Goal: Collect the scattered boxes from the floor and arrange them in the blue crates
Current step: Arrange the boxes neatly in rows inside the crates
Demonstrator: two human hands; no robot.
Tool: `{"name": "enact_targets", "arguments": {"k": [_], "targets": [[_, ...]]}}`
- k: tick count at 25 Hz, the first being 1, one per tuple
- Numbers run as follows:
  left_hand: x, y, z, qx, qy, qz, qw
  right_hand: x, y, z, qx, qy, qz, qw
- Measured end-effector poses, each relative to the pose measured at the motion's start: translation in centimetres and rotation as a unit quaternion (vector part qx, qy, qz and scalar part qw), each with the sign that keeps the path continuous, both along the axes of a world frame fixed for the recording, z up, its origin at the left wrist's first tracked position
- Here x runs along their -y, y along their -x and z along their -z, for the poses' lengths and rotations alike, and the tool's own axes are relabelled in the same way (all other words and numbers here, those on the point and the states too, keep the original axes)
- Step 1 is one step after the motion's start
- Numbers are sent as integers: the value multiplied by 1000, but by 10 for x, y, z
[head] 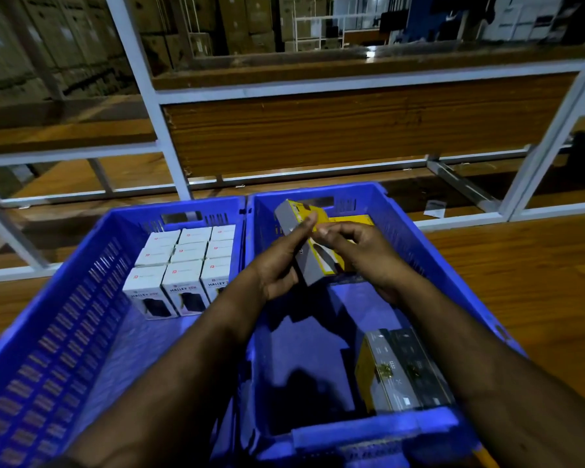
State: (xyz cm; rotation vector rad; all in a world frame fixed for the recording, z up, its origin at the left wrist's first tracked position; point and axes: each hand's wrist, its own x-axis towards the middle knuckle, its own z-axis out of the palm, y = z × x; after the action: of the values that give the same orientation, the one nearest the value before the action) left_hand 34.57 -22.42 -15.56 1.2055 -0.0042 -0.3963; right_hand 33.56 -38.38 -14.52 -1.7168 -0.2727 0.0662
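White Halley boxes (183, 265) already fill the left crate's (48, 332) far end, while your left hand (277, 268) and right hand (362, 255) grip a grey-and-yellow box (313, 265) over the sparsely filled right crate (453, 265).

White metal rack frame (169, 136) behind, wood shelf boards (318, 130) in it. Wooden floor (520, 265), small paper scrap (435, 209) near rack foot. Stacked cartons (217, 25) way back, kinda dark.

wooden floor (520, 265) | two blue crates (65, 315) side by side | paper scrap (435, 209)
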Motion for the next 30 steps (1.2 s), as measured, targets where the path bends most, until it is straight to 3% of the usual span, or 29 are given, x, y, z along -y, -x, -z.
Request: {"name": "enact_targets", "arguments": {"k": [2, 5, 7, 9, 13, 15, 16, 19, 21, 25, 30], "targets": [[0, 0, 2, 36, -27, -48, 998, 2, -3, -2, -16, -38, 43, 998], [0, -1, 3, 117, -107, -115, 981, 12, -9, -4, -158, -138, 112, 971], [-4, -5, 8, 226, -217, -116, 943, 16, -11, -2, -271, -191, 96, 939], [-4, -9, 13, 323, -328, -88, 884, 19, -11, -3, -325, -209, 63, 920], [-5, -7, 7, 364, -412, -45, 834, 23, -12, -9, -333, -217, 81, 914], [-2, -2, 6, 324, -422, -48, 845, 26, -15, -9, -318, -210, 113, 918], [-1, -1, 5, 278, -405, -69, 868, 27, -17, -7, -307, -211, 128, 919], [4, 3, 0, 121, -236, -105, 959, 29, -21, -7, -268, -218, 165, 924], [7, 5, -3, 68, -159, -81, 982, 29, -23, -5, -247, -200, 173, 932], [10, 10, -9, 49, -83, -32, 995, 30, -28, -1, -207, -165, 173, 949], [8, 9, 6, 34, -196, -2, 980, 37, -30, -1, -179, -159, 228, 944]]}}
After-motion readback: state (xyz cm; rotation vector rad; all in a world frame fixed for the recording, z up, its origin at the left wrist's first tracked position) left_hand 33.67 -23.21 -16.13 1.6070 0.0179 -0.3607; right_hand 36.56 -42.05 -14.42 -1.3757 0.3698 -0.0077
